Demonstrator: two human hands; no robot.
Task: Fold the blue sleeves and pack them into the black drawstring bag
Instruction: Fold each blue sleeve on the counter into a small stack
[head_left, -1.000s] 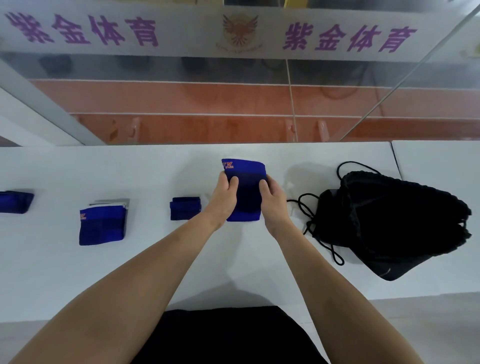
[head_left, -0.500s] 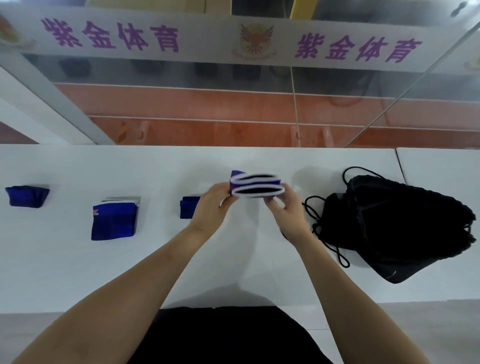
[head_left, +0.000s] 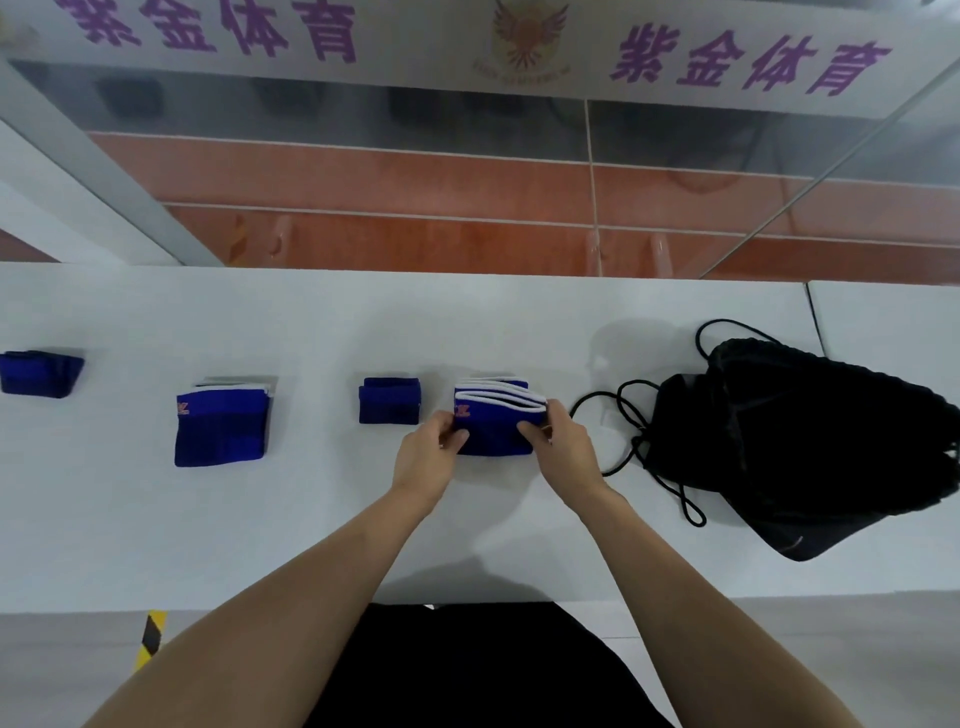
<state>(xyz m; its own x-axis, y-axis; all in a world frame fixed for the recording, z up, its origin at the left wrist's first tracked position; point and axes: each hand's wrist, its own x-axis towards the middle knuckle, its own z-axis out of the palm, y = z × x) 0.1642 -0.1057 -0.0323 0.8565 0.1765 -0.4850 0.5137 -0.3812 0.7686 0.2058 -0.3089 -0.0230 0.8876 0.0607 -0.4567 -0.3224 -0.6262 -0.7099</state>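
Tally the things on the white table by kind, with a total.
Blue sleeves: 4 (one held by the left hand and right hand; three lying apart)
Black drawstring bag: 1
Total: 5

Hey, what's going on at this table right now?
A person is folding blue sleeves to pack into a black bag. The left hand and the right hand grip a folded sleeve from either side, its white edges showing on top. Three more blue sleeves lie in a row to the left on the white table. The bag lies to the right, cords loose; nothing is seen going in yet.
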